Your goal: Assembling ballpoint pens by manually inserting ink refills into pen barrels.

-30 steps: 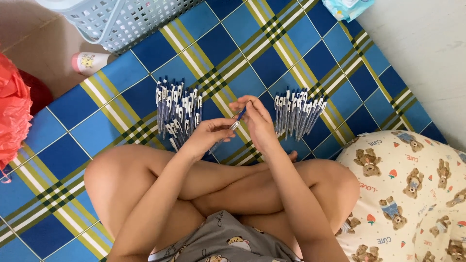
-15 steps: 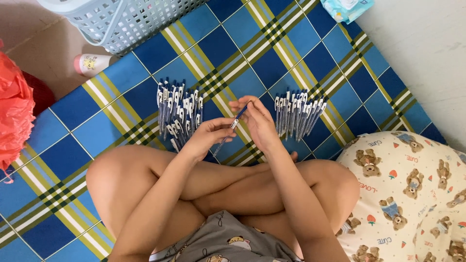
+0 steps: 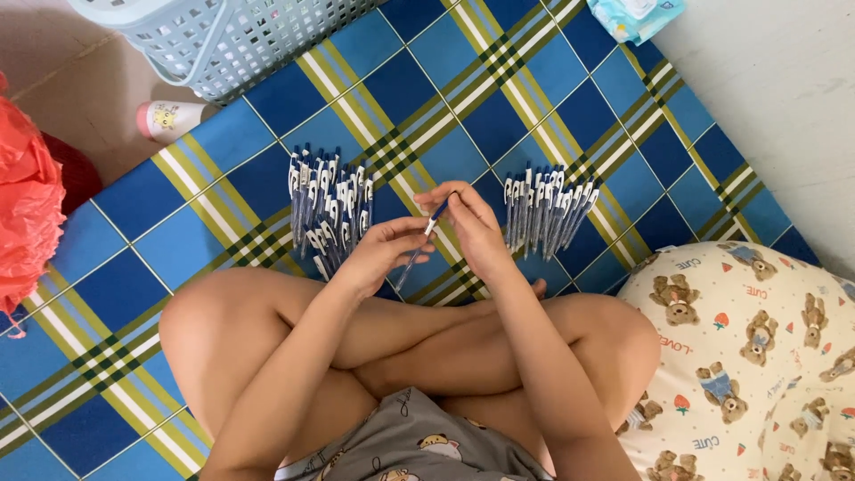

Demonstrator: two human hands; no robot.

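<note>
- Person sits cross-legged on a blue, yellow and green plaid mat (image 3: 552, 98), hands meeting just above the knees, frame centre.
- Left hand (image 3: 378, 254): fingers curled, pinching the lower end of a single pen (image 3: 426, 233); not fully closed, thumb and forefinger do the holding.
- Right hand (image 3: 472, 227): fingers bent around the pen's upper end, tips at its blue cap section near 12 o'clock of the hand.
- The pen runs diagonally between both hands, blue end up toward 1 o'clock, clear barrel down toward 7 o'clock.
- Left pile of pens (image 3: 328, 203): at 10 o'clock of the hands, blue and white, fanned on the mat, close to the left hand.
- Right pile of pens (image 3: 543, 209): at 3 o'clock of the hands, same colours, just beside the right hand.
- Pale lattice basket (image 3: 232, 40): 11 o'clock, frame top, partly on the mat edge.
- Small white bottle (image 3: 174, 118) with pink cap and yellow label: lying on its side at 10 o'clock, off the mat.
- Light blue soft packet (image 3: 634, 16): 1 o'clock, top edge.
- Red plastic bag (image 3: 27, 214): 9 o'clock, frame edge.
- Cream pillow (image 3: 757, 356) with a bear print: 4 o'clock, against the right knee.
</note>
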